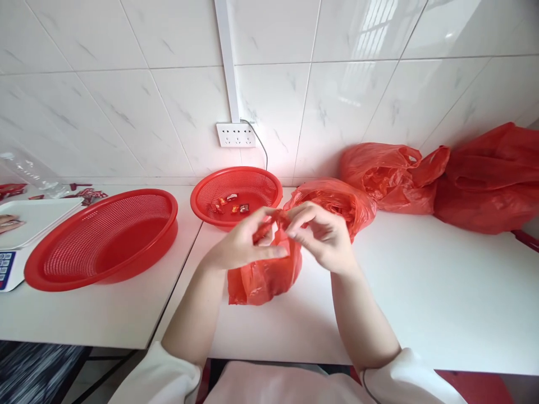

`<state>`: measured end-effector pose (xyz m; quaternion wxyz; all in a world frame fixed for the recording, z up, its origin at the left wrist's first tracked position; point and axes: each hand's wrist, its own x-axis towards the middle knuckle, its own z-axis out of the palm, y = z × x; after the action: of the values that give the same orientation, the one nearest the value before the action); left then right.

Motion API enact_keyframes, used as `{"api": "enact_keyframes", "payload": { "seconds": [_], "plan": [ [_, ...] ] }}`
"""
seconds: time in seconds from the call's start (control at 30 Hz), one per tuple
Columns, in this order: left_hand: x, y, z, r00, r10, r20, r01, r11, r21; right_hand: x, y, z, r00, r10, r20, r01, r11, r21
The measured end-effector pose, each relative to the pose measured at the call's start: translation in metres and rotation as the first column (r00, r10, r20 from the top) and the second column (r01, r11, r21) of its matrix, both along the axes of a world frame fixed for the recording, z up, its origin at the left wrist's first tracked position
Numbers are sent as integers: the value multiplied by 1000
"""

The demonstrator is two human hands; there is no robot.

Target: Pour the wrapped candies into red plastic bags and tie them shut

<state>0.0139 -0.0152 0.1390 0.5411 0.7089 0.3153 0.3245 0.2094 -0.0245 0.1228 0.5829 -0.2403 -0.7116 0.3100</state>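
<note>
- Reaching forward over a white table (425,303) with both forearms, bare below light sleeves (164,373).
- Holding gathered film of a red plastic bag (272,275) in the fingers of the left hand (246,244), with the thumb straight across the front of it.
- Pinching the same gathered top from the other side with the thumb and fingertips of the right hand (326,235).
- Keeping the bag in front of the body, between the hands and below them, with its long axis slanting from the gathered top, pointing away, to the loose lower end, pointing back toward the body and slightly left.
- Can't tell whether to call the lower end resting on the table or just above it.
- Facing, to the left, a large oval-looking red basket (138,238), beside a white scale (42,216) with another person's hand (9,223) over it.
- Facing, just beyond the hands, a smaller red basket (263,191) with a few wrapped pieces (244,208) inside.
- Facing, farther right, three bulky red bags (391,168) near the tiled wall (273,33).
</note>
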Motion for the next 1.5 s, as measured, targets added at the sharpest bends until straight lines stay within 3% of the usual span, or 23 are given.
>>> {"api": "enact_keyframes", "payload": {
  "seconds": [0.07, 0.13, 0.23, 0.4, 0.57, 0.67, 0.77, 0.83, 0.93, 1.03, 1.1, 1.13, 1.2, 1.23, 1.27, 1.3, 1.4, 1.5],
  "plan": [
    [14, 2, -3, 998, -59, -30, 61, 997, 40, -3, -3, 1, 995, 48, 89, -51, 998, 39],
    [21, 4, -8, 996, -91, 4, 91, 995, 30, -1, -2, 2, 994, 14, 110, -21, 998, 58],
    [20, 9, -13, 992, -103, 69, 103, 995, 9, 6, 3, 1, 989, -39, 145, 38, 999, 10],
    [12, 11, -13, 993, -108, 52, 108, 994, 15, 4, 13, -7, 991, 19, 133, -4, 994, -113],
    [12, 12, -7, 973, 118, 198, -94, 987, -128, 7, 22, -12, 997, -65, -41, 58, 988, -145],
    [11, 15, -6, 943, 200, 268, -138, 962, -235, 15, 22, -12, 995, -61, -77, 53, 994, -99],
    [9, 23, -10, 915, 233, 330, -105, 926, -364, 19, 17, -10, 993, 45, 110, -39, 998, -53],
    [7, 29, -13, 896, 235, 377, -44, 892, -451, 20, 14, -8, 950, 119, 289, -102, 992, -75],
    [5, 32, -16, 901, 211, 379, -5, 879, -477, 19, 13, -6, 890, 158, 427, -124, 987, -106],
    [3, 26, -15, 968, 117, 220, -49, 955, -293, 14, 17, -7, 911, 87, 402, -57, 995, -87],
    [1, 21, -15, 989, 143, 44, -144, 989, 12, 8, 21, -10, 951, -3, 310, 35, 995, -98],
    [1, 20, -16, 979, 202, -10, -195, 958, 211, 5, 24, -13, 967, -28, 251, 62, 990, -129],
    [0, 22, -19, 958, 285, -4, -236, 800, 551, -3, 30, -20, 992, 6, 125, 23, 973, -230],
    [0, 25, -21, 961, 275, 29, -227, 727, 648, -6, 34, -24, 997, 53, 57, -34, 958, -283],
    [1, 28, -24, 971, 231, 62, -208, 687, 696, -9, 36, -27, 995, 101, -10, -99, 939, -330],
    [1, 32, -26, 981, 169, 91, -183, 685, 705, -11, 39, -30, 987, 143, -70, -159, 915, -370],
    [4, 41, -34, 989, 14, 150, -103, 789, 606, -16, 42, -33, 962, 190, -199, -260, 864, -431],
    [8, 43, -39, 987, -59, 151, -27, 861, 508, -16, 42, -34, 952, 133, -275, -246, 869, -430]
  ]
}}
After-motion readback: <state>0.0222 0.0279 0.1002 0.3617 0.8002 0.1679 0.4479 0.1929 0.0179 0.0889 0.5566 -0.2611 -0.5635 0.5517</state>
